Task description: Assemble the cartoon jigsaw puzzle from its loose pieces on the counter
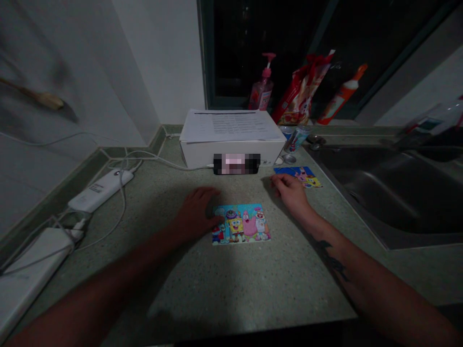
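Observation:
A cartoon picture card (249,224) with several bright figures lies flat on the green speckled counter (231,284). My left hand (197,212) is at its left side, fingers spread, with the thumb over the card's left edge. To the upper right is my right hand (291,193), its fingers curled and pressed together; whatever they may hold is hidden or too small to tell. Just behind that hand lies a second picture card (302,176), blue with pink and yellow figures, partly covered by the hand.
Behind the cards stands a white box (195,152) with printed paper (231,126) on top and a phone (236,164) against its front. A can (297,140) is beside it. White power banks (101,190) and cables lie left; a sink (398,188) is right.

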`<act>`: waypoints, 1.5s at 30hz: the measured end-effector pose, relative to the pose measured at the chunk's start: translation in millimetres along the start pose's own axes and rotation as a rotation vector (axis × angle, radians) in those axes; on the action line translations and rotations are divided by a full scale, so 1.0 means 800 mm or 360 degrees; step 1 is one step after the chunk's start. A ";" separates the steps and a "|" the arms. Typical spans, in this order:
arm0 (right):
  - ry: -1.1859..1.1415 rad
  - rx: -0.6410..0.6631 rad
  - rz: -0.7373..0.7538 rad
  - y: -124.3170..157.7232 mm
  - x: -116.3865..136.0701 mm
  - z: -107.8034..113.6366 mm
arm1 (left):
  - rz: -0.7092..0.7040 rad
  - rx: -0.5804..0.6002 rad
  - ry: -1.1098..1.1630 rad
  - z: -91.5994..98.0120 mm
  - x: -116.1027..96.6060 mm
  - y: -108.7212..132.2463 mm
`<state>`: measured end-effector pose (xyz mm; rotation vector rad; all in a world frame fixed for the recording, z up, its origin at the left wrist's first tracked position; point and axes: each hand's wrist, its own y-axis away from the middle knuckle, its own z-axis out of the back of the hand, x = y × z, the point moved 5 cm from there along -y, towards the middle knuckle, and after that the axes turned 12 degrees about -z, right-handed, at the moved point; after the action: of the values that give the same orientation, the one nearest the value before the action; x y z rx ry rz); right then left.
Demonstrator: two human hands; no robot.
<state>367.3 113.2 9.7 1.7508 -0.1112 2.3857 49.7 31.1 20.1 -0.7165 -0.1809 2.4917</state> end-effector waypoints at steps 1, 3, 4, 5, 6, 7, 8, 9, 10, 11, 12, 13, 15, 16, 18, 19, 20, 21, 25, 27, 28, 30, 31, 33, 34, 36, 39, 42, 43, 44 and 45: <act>0.0003 0.0009 0.0005 0.000 0.000 -0.001 | 0.0002 0.0011 0.0001 -0.001 0.000 0.000; 0.0008 0.0023 0.0015 0.000 -0.001 -0.002 | 0.0015 0.0013 0.0015 -0.002 0.002 0.000; 0.0014 0.0029 0.0022 -0.001 -0.002 -0.003 | 0.0019 0.0008 0.0021 -0.002 0.003 0.000; 0.0030 0.0036 0.0033 -0.001 -0.002 -0.003 | 0.0019 0.0006 0.0028 -0.002 0.003 0.000; 0.0061 0.0046 0.0052 -0.001 -0.003 -0.004 | 0.0014 0.0003 0.0037 -0.002 0.004 0.000; 0.0111 0.0064 0.0083 -0.001 -0.002 -0.005 | 0.0002 0.0005 0.0049 -0.001 0.004 0.000; 0.0176 0.0085 0.0128 0.001 -0.001 -0.006 | -0.0023 0.0014 0.0065 0.000 0.003 0.001; 0.0253 0.0118 0.0184 0.004 0.001 -0.008 | -0.0066 0.0035 0.0085 0.002 0.001 0.002; 0.0336 0.0170 0.0250 0.008 0.005 -0.010 | -0.0123 0.0067 0.0107 0.003 -0.002 0.004; 0.0423 0.0241 0.0326 0.014 0.010 -0.013 | -0.0202 0.0118 0.0127 0.003 -0.007 0.006; 0.0508 0.0333 0.0409 0.022 0.016 -0.017 | -0.0291 0.0173 0.0140 0.004 -0.012 0.009; 0.0587 0.0447 0.0495 0.032 0.022 -0.020 | -0.0377 0.0222 0.0152 0.004 -0.018 0.012; 0.0755 0.0682 0.0673 0.054 0.036 -0.027 | -0.0537 0.0288 0.0169 0.003 -0.029 0.020; 0.0832 0.0788 0.0736 0.066 0.042 -0.029 | -0.0594 0.0304 0.0169 0.002 -0.033 0.023; 0.0998 0.0937 0.0771 0.084 0.050 -0.032 | -0.0651 0.0312 0.0148 0.001 -0.039 0.028; 0.1084 0.0987 0.0763 0.092 0.053 -0.033 | -0.0660 0.0313 0.0133 0.000 -0.041 0.029; 0.1167 0.1024 0.0746 0.097 0.054 -0.033 | -0.0661 0.0314 0.0118 -0.001 -0.042 0.030; 0.1241 0.1051 0.0727 0.102 0.055 -0.034 | -0.0660 0.0313 0.0103 -0.002 -0.043 0.030; 0.1410 0.1089 0.0683 0.110 0.053 -0.036 | -0.0658 0.0251 0.0089 0.001 -0.048 0.028; 0.1428 0.1089 0.0693 0.112 0.052 -0.037 | -0.0661 0.0218 0.0090 0.002 -0.049 0.027; 0.1430 0.1089 0.0701 0.113 0.052 -0.037 | -0.0662 0.0215 0.0087 0.003 -0.050 0.027; 0.1422 0.1092 0.0719 0.115 0.052 -0.038 | -0.0657 0.0222 0.0072 0.003 -0.051 0.027; 0.1411 0.1091 0.0729 0.115 0.052 -0.038 | -0.0652 0.0229 0.0067 0.002 -0.051 0.027; 0.1378 0.1088 0.0754 0.116 0.053 -0.039 | -0.0640 0.0233 0.0060 0.001 -0.051 0.026; 0.1360 0.1086 0.0769 0.116 0.054 -0.039 | -0.0637 0.0230 0.0059 0.001 -0.050 0.026; 0.1333 0.1074 0.0794 0.115 0.054 -0.040 | -0.0629 0.0222 0.0059 0.000 -0.048 0.025; 0.1306 0.1044 0.0828 0.115 0.055 -0.040 | -0.0604 0.0223 0.0041 -0.002 -0.043 0.022; 0.1265 0.1006 0.0873 0.115 0.056 -0.040 | -0.0581 0.0229 0.0029 -0.002 -0.039 0.019; 0.1252 0.0996 0.0885 0.115 0.056 -0.040 | -0.0571 0.0224 0.0031 -0.002 -0.038 0.019; 0.1242 0.0987 0.0895 0.114 0.056 -0.040 | -0.0560 0.0215 0.0034 -0.002 -0.037 0.018; 0.1236 0.0980 0.0901 0.114 0.055 -0.040 | -0.0551 0.0206 0.0035 -0.002 -0.036 0.017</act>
<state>307.1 33.9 46.3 0.8499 0.3049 3.6346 64.6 4.2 28.0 -0.6017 -0.1225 2.1436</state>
